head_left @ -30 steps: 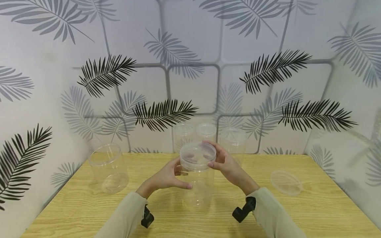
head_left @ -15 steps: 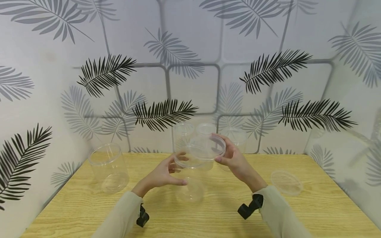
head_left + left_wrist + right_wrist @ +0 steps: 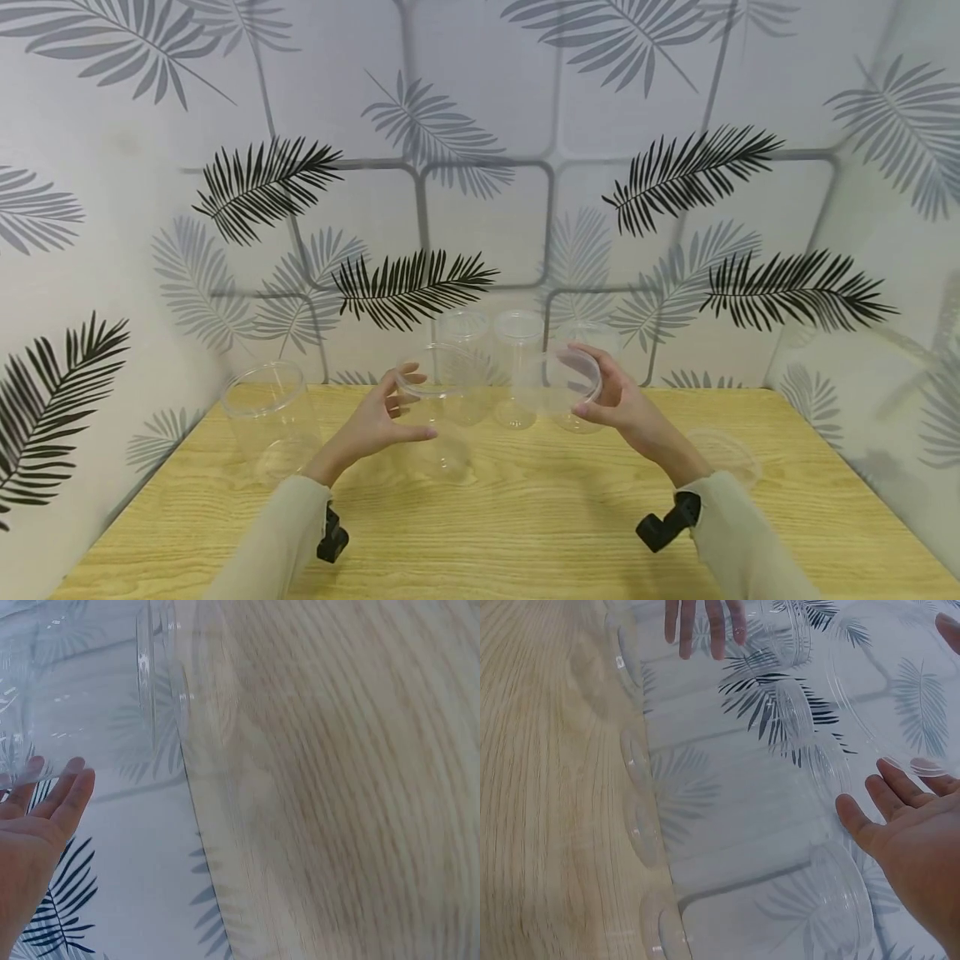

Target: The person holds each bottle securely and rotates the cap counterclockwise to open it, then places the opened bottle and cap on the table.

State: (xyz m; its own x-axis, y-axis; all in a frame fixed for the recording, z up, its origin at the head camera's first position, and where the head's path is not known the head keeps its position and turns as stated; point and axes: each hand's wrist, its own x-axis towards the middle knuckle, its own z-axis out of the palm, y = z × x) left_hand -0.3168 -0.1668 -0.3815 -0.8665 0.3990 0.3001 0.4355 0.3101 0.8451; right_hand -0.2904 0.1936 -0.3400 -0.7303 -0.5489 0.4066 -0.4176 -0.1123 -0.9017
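Observation:
My left hand (image 3: pixel 375 421) grips a clear plastic jar (image 3: pixel 442 446) from its left side, thumb in front and fingers behind. The jar's round mouth is uncovered and faces up. In the left wrist view the jar (image 3: pixel 82 697) fills the upper left, with fingertips against its wall. To the right, my right hand (image 3: pixel 622 408) pinches a clear round lid (image 3: pixel 558 383) by its right edge, thumb below and fingers at the far rim. The lid is held up in the air, apart from the jar. The right wrist view shows this lid (image 3: pixel 892 682) above the fingers.
Another clear open jar (image 3: pixel 266 425) stands at the left of the wooden table (image 3: pixel 510 533). Behind the hands, several clear jars stand in a row, including a slim one (image 3: pixel 517 367). A loose lid (image 3: pixel 731 454) lies at the right, partly behind the right forearm. A leaf-patterned wall closes the back.
The lid has come off the jar's top and moved right with my right hand. My left hand has carried the jar to the left and slightly back.

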